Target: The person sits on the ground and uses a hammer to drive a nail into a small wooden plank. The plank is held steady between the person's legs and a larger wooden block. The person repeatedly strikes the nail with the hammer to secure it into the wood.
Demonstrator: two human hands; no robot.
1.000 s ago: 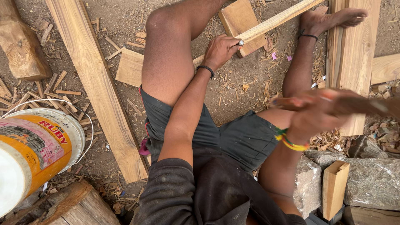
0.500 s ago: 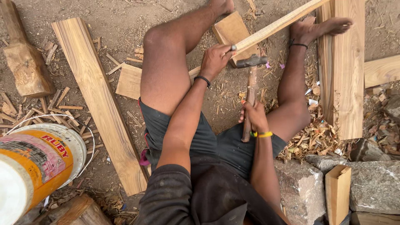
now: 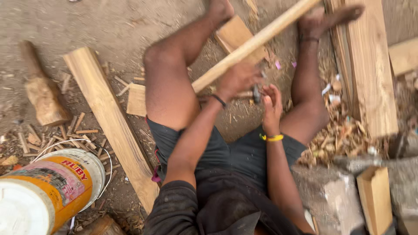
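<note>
right hand [image 3: 271, 102] now forward — beside left hand [image 3: 237, 78]

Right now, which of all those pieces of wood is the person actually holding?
The long pale stick slanting up between the legs: the left hand grips it. The plank at the left and the board at the right lie untouched on the ground.

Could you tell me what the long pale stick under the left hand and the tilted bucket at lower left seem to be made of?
The long pale stick looks like bare, unfinished wood: light tan, matte, like the planks nearby. The left hand rests on it. The tilted bucket seems to be plastic, with a white rim and an orange printed label; its thin bail handle looks like metal wire, though blur leaves that open.
</note>
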